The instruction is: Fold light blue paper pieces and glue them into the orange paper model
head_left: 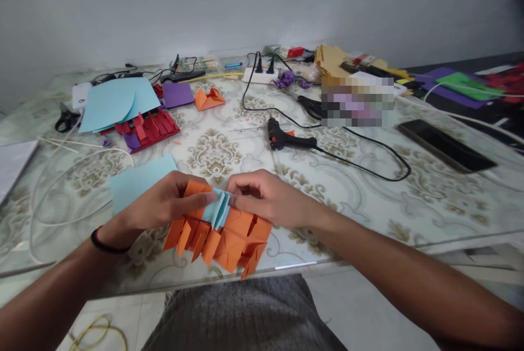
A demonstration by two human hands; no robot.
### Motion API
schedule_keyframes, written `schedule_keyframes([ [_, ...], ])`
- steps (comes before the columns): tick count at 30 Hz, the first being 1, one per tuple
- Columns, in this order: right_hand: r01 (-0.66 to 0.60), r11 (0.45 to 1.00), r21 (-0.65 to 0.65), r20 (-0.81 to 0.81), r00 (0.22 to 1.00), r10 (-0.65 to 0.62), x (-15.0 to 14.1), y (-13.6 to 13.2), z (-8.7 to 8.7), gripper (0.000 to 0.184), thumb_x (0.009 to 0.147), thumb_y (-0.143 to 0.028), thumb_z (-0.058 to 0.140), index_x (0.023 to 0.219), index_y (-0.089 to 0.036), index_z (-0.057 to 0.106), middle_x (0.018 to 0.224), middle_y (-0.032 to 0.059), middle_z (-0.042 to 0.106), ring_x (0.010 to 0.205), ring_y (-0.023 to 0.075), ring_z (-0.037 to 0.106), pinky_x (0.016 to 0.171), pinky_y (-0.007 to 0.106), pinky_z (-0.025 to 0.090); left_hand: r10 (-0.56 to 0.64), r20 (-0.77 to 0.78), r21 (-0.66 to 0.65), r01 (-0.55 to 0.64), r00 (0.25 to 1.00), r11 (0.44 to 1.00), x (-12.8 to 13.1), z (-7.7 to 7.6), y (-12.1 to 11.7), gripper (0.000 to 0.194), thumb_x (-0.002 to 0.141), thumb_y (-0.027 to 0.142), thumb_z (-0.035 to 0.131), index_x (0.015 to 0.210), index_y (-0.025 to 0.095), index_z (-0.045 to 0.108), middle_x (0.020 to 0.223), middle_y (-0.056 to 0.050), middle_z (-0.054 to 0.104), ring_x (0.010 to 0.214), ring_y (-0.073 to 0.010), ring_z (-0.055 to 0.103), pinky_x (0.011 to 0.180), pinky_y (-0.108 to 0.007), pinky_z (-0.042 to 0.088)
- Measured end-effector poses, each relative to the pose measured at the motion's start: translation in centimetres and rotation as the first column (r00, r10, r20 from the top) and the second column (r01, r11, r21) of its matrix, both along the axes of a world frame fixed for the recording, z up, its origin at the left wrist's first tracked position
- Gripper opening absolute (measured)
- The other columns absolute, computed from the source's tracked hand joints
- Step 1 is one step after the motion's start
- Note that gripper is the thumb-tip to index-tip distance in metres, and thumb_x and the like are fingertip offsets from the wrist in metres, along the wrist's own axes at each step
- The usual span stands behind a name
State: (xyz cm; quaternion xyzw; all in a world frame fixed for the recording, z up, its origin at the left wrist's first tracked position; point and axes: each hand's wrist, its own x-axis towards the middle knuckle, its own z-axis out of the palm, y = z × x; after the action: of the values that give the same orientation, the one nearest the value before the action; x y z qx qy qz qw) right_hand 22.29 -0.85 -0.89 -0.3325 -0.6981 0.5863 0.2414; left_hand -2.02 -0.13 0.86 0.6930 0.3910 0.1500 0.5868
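Note:
Near the table's front edge I hold a folded orange paper piece [229, 244] made of several pleated units. A small folded light-blue paper [216, 212] sits at its upper middle, standing up in pleats. My left hand [174, 198] grips the orange paper from the left, its thumb pressed on the blue paper's left side. From the right, my right hand [262, 195] pinches the blue paper's edge, with the curled fingers behind it partly hidden. Under and beyond my left hand lies a flat light-blue sheet [141, 179].
A black glue gun [286, 138] with a trailing cord lies beyond my right hand. A phone [446, 146] rests at right. Red folded paper [149, 130], light-blue sheets [118, 100] and scissors [66, 117] are at left. A white power strip [260, 75] stands near the wall.

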Motion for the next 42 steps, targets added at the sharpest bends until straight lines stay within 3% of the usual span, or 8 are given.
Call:
schedule_keyframes([
  [3, 0.026, 1.0, 0.014, 0.004, 1.0, -0.027, 0.0, 0.0, 0.1, 0.027, 0.09, -0.041, 0.069, 0.079, -0.017, 0.061, 0.067, -0.003, 0.051, 0.062, 0.0112, 0.044, 0.057, 0.024, 0.032, -0.082, -0.017, -0.065, 0.081, 0.996, 0.995, -0.2, 0.0, 0.2, 0.042, 0.096, 0.043, 0.063, 0.066, 0.015, 0.052, 0.06, 0.005, 0.038, 0.054, -0.0079, 0.031, 0.048, -0.02, 0.026],
  [10, -0.09, 0.989, 0.12, 0.174, 0.982, 0.069, 0.1, 0.2, 0.6, 0.021, 0.085, -0.035, 0.071, 0.08, -0.015, 0.065, 0.068, -0.0039, 0.05, 0.064, 0.0104, 0.043, 0.056, 0.024, 0.031, -0.072, 0.008, -0.073, 0.073, 0.997, 0.995, 0.2, -0.1, 0.0, 0.037, 0.095, 0.04, 0.063, 0.069, 0.014, 0.062, 0.059, 0.003, 0.047, 0.053, -0.0085, 0.037, 0.048, -0.02, 0.032],
  [15, -0.13, 0.99, 0.045, 0.3, 0.947, 0.111, -0.1, 0.0, 0.8, 0.025, 0.082, -0.034, 0.071, 0.068, -0.016, 0.061, 0.062, -0.0061, 0.039, 0.059, 0.0085, 0.035, 0.052, 0.023, 0.025, -0.128, -0.032, -0.111, 0.124, 0.991, 0.986, 0.4, -0.6, 0.2, 0.034, 0.092, 0.041, 0.066, 0.073, 0.013, 0.065, 0.059, 0.004, 0.045, 0.053, -0.0079, 0.035, 0.048, -0.02, 0.029],
  [19, -0.141, 0.99, 0.024, 0.285, 0.95, 0.128, -0.1, 0.0, 0.6, 0.021, 0.08, -0.028, 0.07, 0.066, -0.016, 0.06, 0.062, -0.0061, 0.037, 0.06, 0.0084, 0.033, 0.052, 0.022, 0.025, -0.217, -0.121, -0.125, 0.202, 0.969, 0.971, 0.1, -0.7, 0.4, 0.033, 0.088, 0.041, 0.069, 0.071, 0.014, 0.06, 0.06, 0.004, 0.044, 0.054, -0.0085, 0.034, 0.047, -0.02, 0.026],
  [22, -0.138, 0.99, 0.016, 0.282, 0.951, 0.128, -0.1, 0.0, 0.6, 0.023, 0.079, -0.03, 0.071, 0.066, -0.016, 0.059, 0.062, -0.0061, 0.036, 0.059, 0.0084, 0.033, 0.051, 0.022, 0.024, -0.206, -0.164, -0.116, 0.188, 0.965, 0.975, 0.0, -0.5, 0.3, 0.033, 0.087, 0.04, 0.069, 0.069, 0.015, 0.056, 0.059, 0.004, 0.043, 0.053, -0.0086, 0.033, 0.046, -0.021, 0.024],
  [31, -0.151, 0.986, -0.069, 0.312, 0.936, 0.166, -0.1, 0.0, 0.9, 0.027, 0.074, -0.027, 0.07, 0.061, -0.018, 0.049, 0.061, -0.0067, 0.034, 0.057, 0.0079, 0.03, 0.047, 0.021, 0.023, -0.219, -0.08, -0.094, 0.212, 0.972, 0.973, 0.7, -0.4, -0.1, 0.037, 0.091, 0.041, 0.066, 0.069, 0.015, 0.054, 0.061, 0.004, 0.042, 0.055, -0.0089, 0.035, 0.048, -0.021, 0.028],
  [36, -0.159, 0.985, -0.073, 0.303, 0.937, 0.174, -0.1, -0.1, 0.8, 0.024, 0.072, -0.021, 0.068, 0.062, -0.018, 0.047, 0.061, -0.007, 0.036, 0.057, 0.0075, 0.031, 0.047, 0.021, 0.023, -0.243, -0.108, -0.093, 0.233, 0.964, 0.968, 0.4, -0.5, 0.1, 0.037, 0.09, 0.041, 0.068, 0.066, 0.015, 0.055, 0.059, 0.005, 0.04, 0.053, -0.0078, 0.03, 0.046, -0.021, 0.022],
  [42, -0.226, 0.974, -0.031, 0.238, 0.944, 0.227, 0.3, 0.3, 1.1, 0.021, 0.08, -0.036, 0.076, 0.08, -0.017, 0.067, 0.069, -0.0042, 0.054, 0.065, 0.0106, 0.047, 0.055, 0.021, 0.036, -0.252, -0.063, -0.069, 0.248, 0.966, 0.966, 0.0, -0.8, 0.4, 0.03, 0.091, 0.038, 0.067, 0.073, 0.014, 0.063, 0.061, 0.003, 0.048, 0.056, -0.0096, 0.038, 0.049, -0.021, 0.029],
])
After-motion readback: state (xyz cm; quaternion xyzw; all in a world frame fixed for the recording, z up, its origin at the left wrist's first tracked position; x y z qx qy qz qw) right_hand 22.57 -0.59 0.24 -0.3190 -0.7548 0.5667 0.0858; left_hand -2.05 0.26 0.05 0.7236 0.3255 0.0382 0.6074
